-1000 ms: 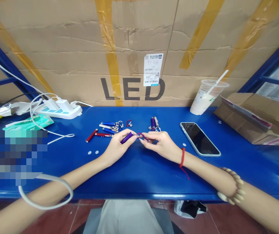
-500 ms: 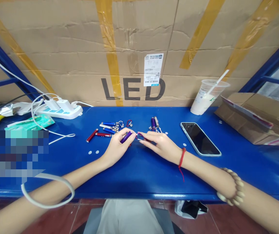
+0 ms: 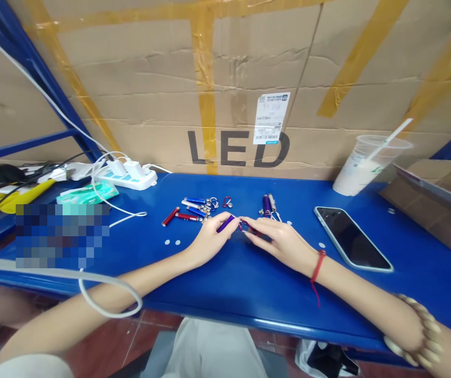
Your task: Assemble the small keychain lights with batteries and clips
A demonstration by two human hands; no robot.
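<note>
Within two hands (image 3: 210,239) (image 3: 286,242), one tube (image 3: 225,224), one clip (image 3: 240,227)

One blue surface (image 3: 225,286), glossy, stands between blue frame bars (image 3: 38,68), backed by brown cardboard (image 3: 150,79) with yellow tape (image 3: 205,68) and black "LED" lettering (image 3: 225,148), above a reddish tiled floor (image 3: 103,344).

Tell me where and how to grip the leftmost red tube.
Pinch the leftmost red tube mid-length, probably best from above and left, closing across its long sides. It is slim and lies diagonally on the table; its left side looks free, while another red tube crowds its far end.
</note>
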